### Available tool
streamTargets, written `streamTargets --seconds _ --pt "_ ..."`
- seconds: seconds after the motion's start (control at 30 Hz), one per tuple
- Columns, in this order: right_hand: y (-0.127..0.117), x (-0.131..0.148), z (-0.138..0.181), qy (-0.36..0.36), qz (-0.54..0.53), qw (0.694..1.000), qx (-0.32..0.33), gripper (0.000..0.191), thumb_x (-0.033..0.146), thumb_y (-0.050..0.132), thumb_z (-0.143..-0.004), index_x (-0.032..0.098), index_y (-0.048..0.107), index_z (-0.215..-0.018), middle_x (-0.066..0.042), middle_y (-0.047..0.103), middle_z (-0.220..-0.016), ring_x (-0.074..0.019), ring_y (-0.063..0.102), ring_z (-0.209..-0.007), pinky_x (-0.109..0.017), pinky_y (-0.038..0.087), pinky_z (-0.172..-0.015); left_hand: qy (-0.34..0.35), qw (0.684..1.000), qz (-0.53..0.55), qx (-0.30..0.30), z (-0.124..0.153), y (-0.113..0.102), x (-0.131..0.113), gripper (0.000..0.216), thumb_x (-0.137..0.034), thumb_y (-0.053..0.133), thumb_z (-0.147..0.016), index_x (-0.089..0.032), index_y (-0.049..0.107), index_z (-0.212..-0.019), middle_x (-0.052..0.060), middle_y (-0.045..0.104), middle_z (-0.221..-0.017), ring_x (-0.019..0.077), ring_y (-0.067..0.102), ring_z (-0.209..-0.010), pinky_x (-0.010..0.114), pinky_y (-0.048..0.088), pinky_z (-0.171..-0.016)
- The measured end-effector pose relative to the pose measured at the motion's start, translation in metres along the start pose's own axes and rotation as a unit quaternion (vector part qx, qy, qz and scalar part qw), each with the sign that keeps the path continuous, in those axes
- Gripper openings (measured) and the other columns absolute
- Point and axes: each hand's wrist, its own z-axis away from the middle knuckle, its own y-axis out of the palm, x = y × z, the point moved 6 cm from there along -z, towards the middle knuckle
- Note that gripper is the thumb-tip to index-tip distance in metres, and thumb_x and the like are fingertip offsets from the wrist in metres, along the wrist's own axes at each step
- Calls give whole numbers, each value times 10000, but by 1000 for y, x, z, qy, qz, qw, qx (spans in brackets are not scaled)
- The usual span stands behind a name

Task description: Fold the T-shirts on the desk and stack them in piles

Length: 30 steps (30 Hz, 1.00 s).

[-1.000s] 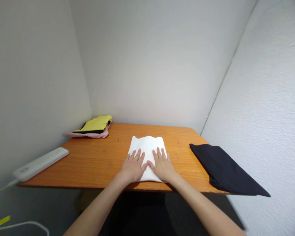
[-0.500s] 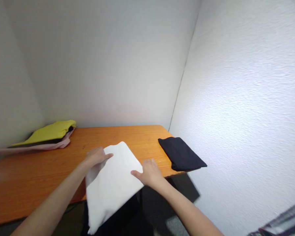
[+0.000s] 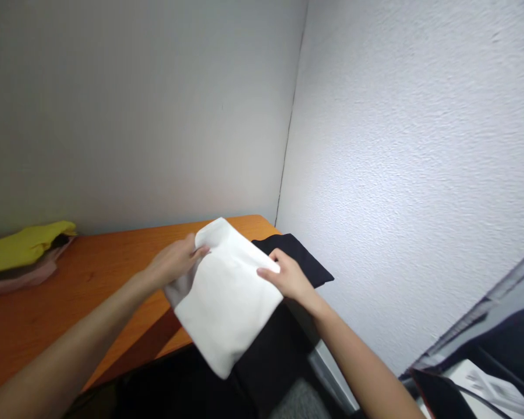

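A folded white cloth [image 3: 225,297] is lifted off the orange table [image 3: 91,273] and held in the air at the table's right end. My left hand [image 3: 174,265] grips its far left edge. My right hand [image 3: 288,276] grips its right edge with the thumb on top. The cloth hangs tilted, its lower corner past the table's front edge. A folded black cloth [image 3: 301,262] lies on the table's right end against the wall, just behind my right hand.
A stack of folded yellow, black and pink cloths [image 3: 24,253] sits at the table's far left. White walls close the table in at the back and right. A dark bag with white papers [image 3: 484,372] shows at lower right.
Both hands went from pressing flat on the white cloth to gripping its edges, lifting it and carrying it right toward the black cloth. The view has swung to the right.
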Motion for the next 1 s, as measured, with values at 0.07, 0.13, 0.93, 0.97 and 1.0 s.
streamTargets --seconds 0.07,0.13,0.93,0.97,1.0 --pt "-41 -10 -9 33 -38 998 -34 334 456 695 -723 212 484 -805 7 603 -754 -175 565 -700 -259 386 -588 38 999 -4 -22 -28 -21 -41 495 -610 344 -915 -191 524 -1105 114 680 -1024 285 653 -938 322 466 -719" --pt "-77 -20 -15 76 -99 991 -57 390 476 719 -698 209 487 -863 -15 632 -772 -180 586 -666 -263 400 -551 74 997 0 -35 -57 -42 -83 473 -600 375 -911 -205 521 -1127 101 676 -1057 268 648 -931 305 464 -705" --pt "-97 -160 -40 122 392 911 -47 488 426 616 -818 120 582 -1197 -195 650 -1061 -356 601 -1024 -461 457 -857 325 942 49 73 24 126 -235 618 -405 474 -912 -157 297 -1450 188 286 -1542 345 212 -1434 590 235 -1117" --pt "-87 -150 -47 74 412 907 -51 508 443 582 -839 130 566 -1239 -206 619 -1148 -379 556 -1109 -497 432 -904 320 944 51 62 25 125 -238 619 -406 466 -912 -133 302 -1443 202 294 -1534 350 211 -1433 597 231 -1116" --pt "-74 -142 -54 31 412 910 -47 521 463 544 -858 155 549 -1278 -201 574 -1247 -392 492 -1198 -528 398 -952 317 945 55 58 24 124 -240 639 -421 459 -911 -106 296 -1442 219 298 -1527 356 205 -1433 602 230 -1114"
